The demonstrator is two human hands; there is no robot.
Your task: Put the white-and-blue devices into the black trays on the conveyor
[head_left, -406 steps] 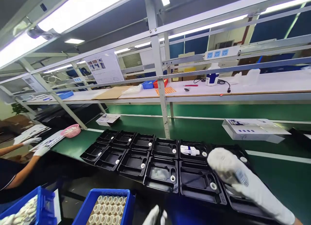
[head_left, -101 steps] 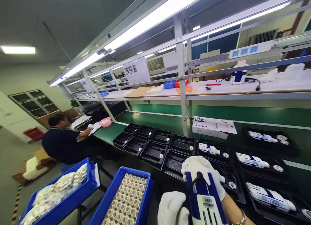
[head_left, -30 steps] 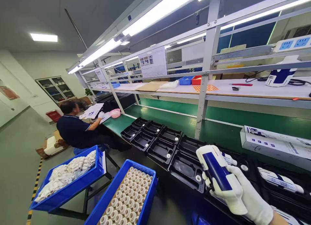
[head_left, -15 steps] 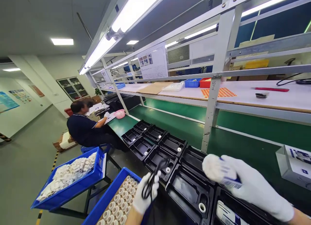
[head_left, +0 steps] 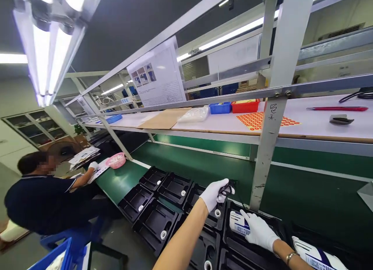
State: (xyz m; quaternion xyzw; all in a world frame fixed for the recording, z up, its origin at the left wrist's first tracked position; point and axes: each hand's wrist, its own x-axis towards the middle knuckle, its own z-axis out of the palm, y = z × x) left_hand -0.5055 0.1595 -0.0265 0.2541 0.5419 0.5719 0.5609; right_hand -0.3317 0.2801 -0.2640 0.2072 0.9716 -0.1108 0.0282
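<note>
Black cable [head_left: 229, 189]: thin, bunched in loops, pinched in the gloved left hand [head_left: 215, 194], held above the back row of black moulded trays [head_left: 163, 188]; one strand trails down toward the tray below. White-and-blue device [head_left: 239, 225]: elongated, labelled, lying flat in a tray compartment just right of the cable; gloved right hand [head_left: 259, 233] rests on its near end.
</note>
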